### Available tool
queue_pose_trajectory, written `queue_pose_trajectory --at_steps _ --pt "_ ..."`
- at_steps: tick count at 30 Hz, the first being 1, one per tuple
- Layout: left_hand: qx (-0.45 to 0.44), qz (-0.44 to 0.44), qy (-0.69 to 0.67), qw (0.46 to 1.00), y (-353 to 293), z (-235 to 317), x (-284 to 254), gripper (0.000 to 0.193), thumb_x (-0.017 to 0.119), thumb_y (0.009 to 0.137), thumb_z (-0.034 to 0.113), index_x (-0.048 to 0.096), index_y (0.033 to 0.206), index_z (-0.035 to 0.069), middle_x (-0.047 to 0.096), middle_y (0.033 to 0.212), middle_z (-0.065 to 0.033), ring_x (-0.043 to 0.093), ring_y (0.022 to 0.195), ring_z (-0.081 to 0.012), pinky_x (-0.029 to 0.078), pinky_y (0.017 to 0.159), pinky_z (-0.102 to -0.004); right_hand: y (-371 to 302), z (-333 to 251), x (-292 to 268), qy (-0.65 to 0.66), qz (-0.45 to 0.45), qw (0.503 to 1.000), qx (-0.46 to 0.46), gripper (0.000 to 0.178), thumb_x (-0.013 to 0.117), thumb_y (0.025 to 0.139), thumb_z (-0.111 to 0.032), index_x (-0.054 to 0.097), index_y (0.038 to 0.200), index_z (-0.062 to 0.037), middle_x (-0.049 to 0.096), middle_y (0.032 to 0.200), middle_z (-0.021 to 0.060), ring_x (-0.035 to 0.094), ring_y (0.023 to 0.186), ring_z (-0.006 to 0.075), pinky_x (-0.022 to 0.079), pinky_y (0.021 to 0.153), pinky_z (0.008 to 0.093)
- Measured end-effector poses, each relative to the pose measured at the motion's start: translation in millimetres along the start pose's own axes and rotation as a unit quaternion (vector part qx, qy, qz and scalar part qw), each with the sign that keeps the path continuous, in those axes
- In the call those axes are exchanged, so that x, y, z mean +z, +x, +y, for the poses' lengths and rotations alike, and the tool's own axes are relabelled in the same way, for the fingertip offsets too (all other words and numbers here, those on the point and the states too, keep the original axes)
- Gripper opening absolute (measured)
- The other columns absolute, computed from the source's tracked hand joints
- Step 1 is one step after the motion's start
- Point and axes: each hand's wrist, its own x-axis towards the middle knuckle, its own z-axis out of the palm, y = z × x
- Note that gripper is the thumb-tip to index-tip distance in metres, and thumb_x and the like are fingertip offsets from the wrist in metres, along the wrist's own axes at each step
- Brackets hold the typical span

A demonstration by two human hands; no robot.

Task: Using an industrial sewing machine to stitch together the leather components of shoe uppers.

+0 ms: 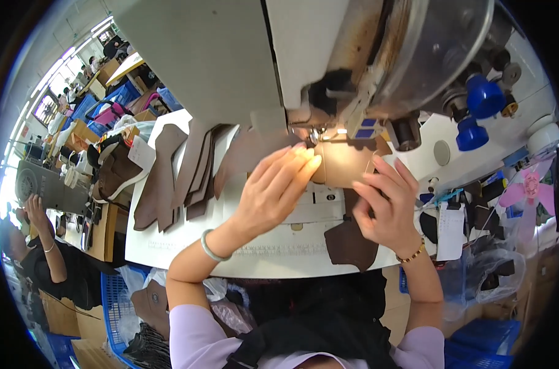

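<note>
Under the needle area of a sewing machine (319, 132) lies a brown leather piece (341, 166), brightly lit by the machine's lamp. My left hand (273, 190) rests on its left side, fingers stretched out and close together near the presser foot. At the right edge of that piece, the thumb and fingers of my right hand (387, 203) are curled around it. Another dark brown leather piece (351, 243) hangs over the table's front edge, below my right hand. Several cut brown leather pieces (196, 169) lie overlapping on the white table (261, 252), left of my left hand.
Brown shoes (116, 169) stand at the left. Blue knobs (483, 97) project from the machine head at the right. A pink fan (530, 190) is at far right. Below left is a blue basket (113, 307). A co-worker's hand (35, 212) shows at far left.
</note>
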Motion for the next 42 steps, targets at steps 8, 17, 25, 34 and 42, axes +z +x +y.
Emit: queue_pose_trajectory --at_steps 8,17,25,34,42 --pt "0.041 0.045 0.007 0.998 1 -10 7 0.032 0.073 0.072 0.003 0.07 0.104 0.003 0.066 0.106 -0.0086 0.066 0.101 -0.0285 0.056 0.086 -0.038 17 16 37 0.075 0.052 0.994 -0.054 0.019 0.073 0.071 -0.005 0.065 0.088 -0.0038 0.063 0.098 0.0038 0.064 0.097 0.0204 0.053 0.081 0.0339" --pt "0.105 0.089 0.034 0.99 2 -20 8 0.029 0.069 0.067 0.007 0.074 0.095 0.004 0.069 0.098 -0.0042 0.068 0.094 -0.0217 0.059 0.085 -0.0324 20 15 36 0.061 0.061 0.995 -0.045 0.016 0.07 0.068 -0.005 0.066 0.083 -0.0068 0.064 0.094 0.0012 0.066 0.094 0.0188 0.053 0.071 0.0304" --pt "0.121 0.081 0.044 0.988 2 -18 5 0.03 0.069 0.068 0.006 0.074 0.098 0.004 0.069 0.099 -0.0038 0.068 0.094 -0.0208 0.059 0.086 -0.0327 19 15 38 0.071 0.077 0.994 -0.037 0.017 0.069 0.068 -0.004 0.067 0.085 -0.0073 0.065 0.093 0.0011 0.066 0.091 0.0174 0.053 0.07 0.0292" --pt "0.102 0.076 0.042 0.991 0 -17 7 0.029 0.068 0.07 0.006 0.074 0.098 0.004 0.069 0.099 -0.0043 0.068 0.095 -0.0211 0.058 0.088 -0.0323 34 41 8 0.247 0.05 0.935 0.251 0.023 0.076 0.075 -0.01 0.061 0.09 0.0002 0.06 0.09 0.0107 0.059 0.077 0.025 0.048 0.065 0.0315" --pt "0.076 0.079 0.011 0.994 -2 -15 7 0.027 0.072 0.073 0.002 0.073 0.099 0.005 0.069 0.1 -0.0058 0.069 0.098 -0.0234 0.058 0.087 -0.0348 62 40 12 0.082 -0.082 0.962 0.246 0.029 0.076 0.069 -0.015 0.062 0.089 0.0008 0.06 0.084 0.0173 0.059 0.075 0.0351 0.048 0.065 0.0414"
